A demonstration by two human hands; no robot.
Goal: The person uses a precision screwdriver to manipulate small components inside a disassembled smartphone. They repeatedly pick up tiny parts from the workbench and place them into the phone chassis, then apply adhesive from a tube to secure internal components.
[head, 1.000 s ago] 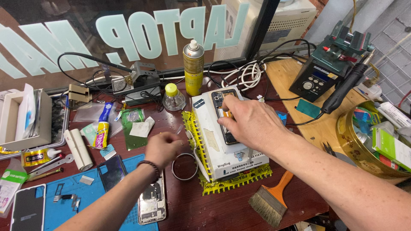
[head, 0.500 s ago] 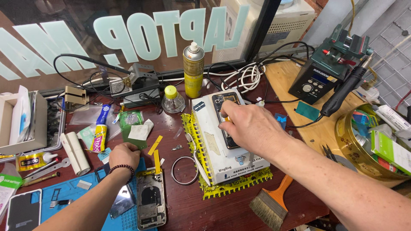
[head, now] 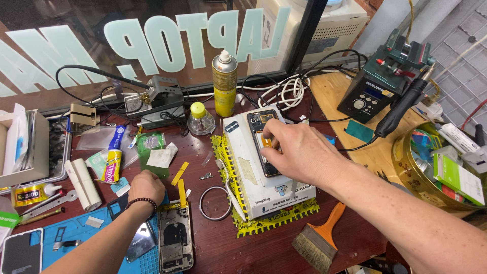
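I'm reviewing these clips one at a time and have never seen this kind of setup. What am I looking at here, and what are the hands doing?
This is a view from a camera on a person's head, looking down at a cluttered repair bench. No machine: just two bare hands. The right hand presses fingertips on an opened phone lying on a white box-shaped device. The left hand rests near a phone back shell and yellow strips. Around lie a spray can, a brush and a metal ring.
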